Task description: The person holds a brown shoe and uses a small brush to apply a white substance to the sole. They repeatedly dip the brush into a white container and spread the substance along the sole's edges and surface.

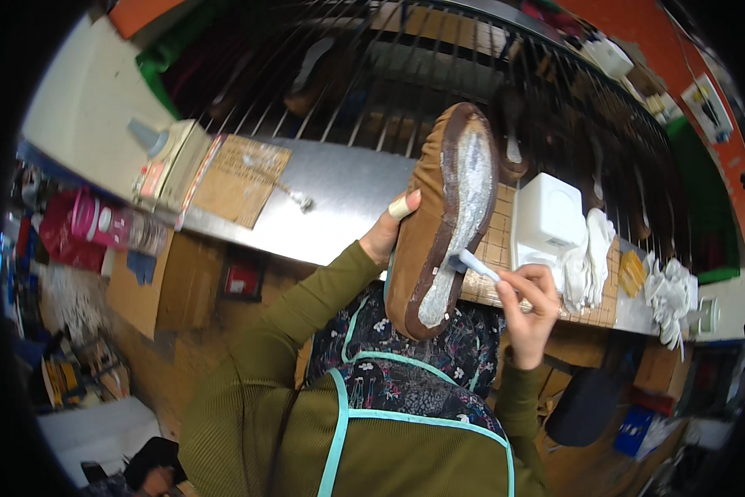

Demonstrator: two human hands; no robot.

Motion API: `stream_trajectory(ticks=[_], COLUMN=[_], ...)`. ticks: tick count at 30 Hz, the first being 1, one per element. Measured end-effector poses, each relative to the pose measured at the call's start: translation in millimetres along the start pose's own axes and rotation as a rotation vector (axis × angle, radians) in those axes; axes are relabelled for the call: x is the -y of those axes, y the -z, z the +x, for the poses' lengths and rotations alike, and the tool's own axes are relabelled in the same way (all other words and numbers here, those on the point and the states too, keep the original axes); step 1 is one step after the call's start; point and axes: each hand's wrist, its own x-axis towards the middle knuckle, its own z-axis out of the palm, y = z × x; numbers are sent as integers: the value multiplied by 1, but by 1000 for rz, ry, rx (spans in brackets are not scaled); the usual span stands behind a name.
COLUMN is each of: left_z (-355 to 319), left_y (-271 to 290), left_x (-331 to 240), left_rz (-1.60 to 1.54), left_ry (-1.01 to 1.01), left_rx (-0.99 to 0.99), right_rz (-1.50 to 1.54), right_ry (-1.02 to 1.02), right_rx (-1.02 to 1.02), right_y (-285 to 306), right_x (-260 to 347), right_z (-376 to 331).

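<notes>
A brown suede shoe (419, 240), sole toward me, stands tilted up in front of my apron. My left hand (386, 229) grips its left side, with something pale wrapped on the thumb; the fingers behind the shoe are hidden. Along the middle of its sole runs a whitish, rough strip (474, 178) with a dark brown border. Between the fingertips of my right hand (528, 311) is a small brush with a pale blue handle (478, 266). The head of that brush touches the strip in the lower half of the sole.
Behind the metal bench (339, 186) are conveyor bars (380, 124) with several dark shoes among them. A white container (549, 211), white gloves (589, 257) and a yellow piece (633, 273) lie at right. Cardboard (238, 178) and a carton with a grey nozzle (169, 166) are at left.
</notes>
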Motion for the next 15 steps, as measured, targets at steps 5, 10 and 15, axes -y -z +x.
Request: stream_trajectory(ticks=[5,10,15], left_z=[5,10,10], left_y=[-13,-17,-15], left_x=[7,10,8], left_rz=[51,168,144], left_ry=[-30,21,85], left_rx=[35,74,78], right_rz=[-88,-113,-183], right_ry=[98,224,240], right_rx=[-223,-292,-146], right_y=[-13,1,12], right_x=[-18,-19,-21], right_z=[37,72,72])
